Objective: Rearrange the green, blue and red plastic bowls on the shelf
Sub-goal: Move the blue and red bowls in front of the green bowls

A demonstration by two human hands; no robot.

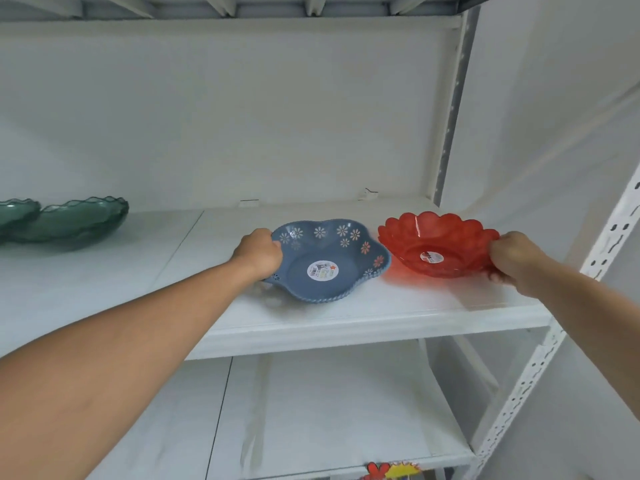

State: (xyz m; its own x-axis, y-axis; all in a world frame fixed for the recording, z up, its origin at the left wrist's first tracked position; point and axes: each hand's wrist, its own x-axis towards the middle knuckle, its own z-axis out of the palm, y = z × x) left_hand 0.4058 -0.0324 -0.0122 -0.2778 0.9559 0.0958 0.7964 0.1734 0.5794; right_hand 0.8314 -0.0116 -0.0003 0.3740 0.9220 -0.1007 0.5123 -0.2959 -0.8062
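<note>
A blue plastic bowl (329, 261) with flower cut-outs and a round sticker sits on the white shelf (346, 323), tilted toward me. My left hand (259, 252) grips its left rim. To its right stands a translucent red scalloped bowl (436, 244), also tilted, with my right hand (512, 259) closed on its right rim. The two bowls lie side by side, nearly touching. At the far left of the same shelf rest two dark green scalloped bowls (72, 220), overlapping, the left one cut off by the frame edge.
A white perforated upright post (540, 368) runs along the shelf's right front. The shelf's back panel (242, 116) stands behind the bowls. A lower shelf (329, 410) lies beneath, with red and yellow shapes (391, 471) at its front edge.
</note>
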